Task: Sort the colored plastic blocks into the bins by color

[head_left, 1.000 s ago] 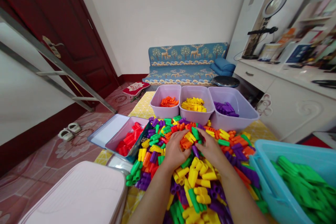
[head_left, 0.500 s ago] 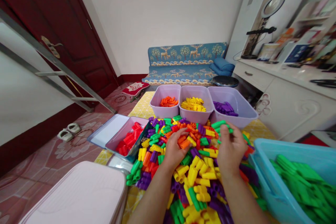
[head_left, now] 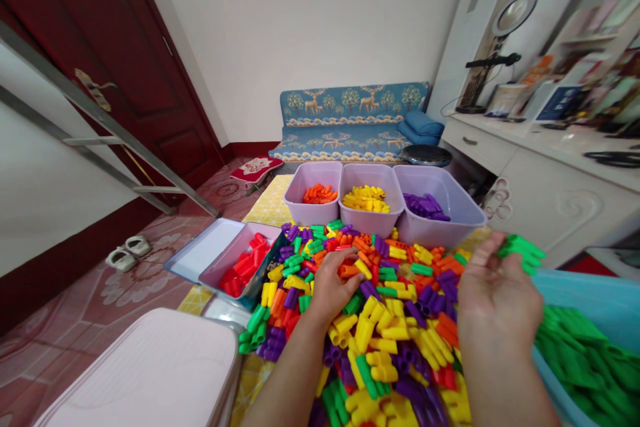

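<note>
My left hand (head_left: 334,285) rests on the heap of plastic peg-shaped building pieces (head_left: 383,317), its thumb and fingers apart around an orange piece (head_left: 349,271). A yellow piece (head_left: 363,269) lies just past its thumb. On the right, my right hand (head_left: 500,290) is raised near the rim of the blue tub (head_left: 575,287), palm partly turned up. Green building pieces (head_left: 523,252) are at its fingers, blurred by motion; it appears to hold them. Inside that tub lie many green pieces (head_left: 590,353).
Three lilac bins hold orange pieces (head_left: 320,194), yellow pieces (head_left: 367,199) and purple pieces (head_left: 426,207) behind the heap. Red pieces (head_left: 245,267) lie in an open box at left. A pale lid (head_left: 145,367) sits front left; a ladder (head_left: 100,140) leans by the door.
My right hand has moved right from above the heap to the blue tub with the green pieces and turned its palm up. My left hand has stayed nearly in place on the heap.
</note>
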Demonstrator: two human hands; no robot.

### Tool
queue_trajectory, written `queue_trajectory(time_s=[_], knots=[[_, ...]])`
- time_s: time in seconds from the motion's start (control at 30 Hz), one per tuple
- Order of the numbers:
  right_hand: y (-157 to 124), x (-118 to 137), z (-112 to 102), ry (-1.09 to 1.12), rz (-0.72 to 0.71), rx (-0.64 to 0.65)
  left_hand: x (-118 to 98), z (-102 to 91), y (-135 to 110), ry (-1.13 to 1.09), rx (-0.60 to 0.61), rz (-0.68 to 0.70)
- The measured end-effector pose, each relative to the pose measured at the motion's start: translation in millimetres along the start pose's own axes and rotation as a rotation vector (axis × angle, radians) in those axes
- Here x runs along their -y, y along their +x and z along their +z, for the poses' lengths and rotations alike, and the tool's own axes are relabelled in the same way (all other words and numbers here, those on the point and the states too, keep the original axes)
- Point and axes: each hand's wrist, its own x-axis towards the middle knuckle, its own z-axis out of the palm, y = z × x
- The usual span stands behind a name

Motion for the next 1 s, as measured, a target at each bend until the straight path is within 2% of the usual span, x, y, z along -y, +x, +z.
queue_trajectory(time_s=[0.07, 0.2, 0.27, 0.33, 0.37, 0.4, 0.47, 0.5, 0.57, 0.63, 0.7, 0.8, 0.9, 1.0], knots=[[-4, 12, 1, 0.028, 0.048, -0.079, 0, -0.2, 0, 0.008, 0.0, 0.005], [-20, 29, 13, -0.139, 0.116, -0.048, 0, -0.2, 0, 0.046, 0.005, 0.006], [-26, 23, 23, -0.133, 0.134, -0.025, -2, -0.8, 0, 0.07, 0.0, 0.013], [-30, 5, 29, -0.211, 0.133, 0.062, -4, -1.8, -1, 0.12, -0.021, 0.035], [-31, -5, 30, -0.319, 0.128, 0.179, -5, -2.3, -1, 0.162, -0.04, 0.046], [-32, -16, 30, -0.46, 0.121, 0.354, -6, -2.7, -2, 0.216, -0.06, 0.052], [-34, -34, 25, -0.845, 0.044, 0.665, -7, -3.1, -3, 0.335, -0.096, 0.037], [-35, -40, 22, -1.04, 0.0, 0.769, -7, -3.0, -3, 0.387, -0.105, 0.018], [-39, -48, 16, -1.341, -0.053, 0.899, -6, -2.5, -4, 0.446, -0.104, -0.018], [-44, -51, 13, -1.458, -0.051, 0.974, -4, -1.8, -4, 0.436, -0.089, -0.036], [-47, -52, 14, -1.425, -0.045, 1.033, -1, -1.3, -3, 0.378, -0.07, -0.033], [-50, -52, 20, -1.229, -0.025, 1.111, 5, -0.6, -2, 0.251, -0.072, -0.028], [-54, -48, 26, -1.036, 0.051, 1.186, 11, 0.7, -2, 0.114, -0.121, -0.062], [-61, -39, 32, -0.945, 0.132, 1.211, 13, 2.1, -2, -0.025, -0.142, -0.103]])
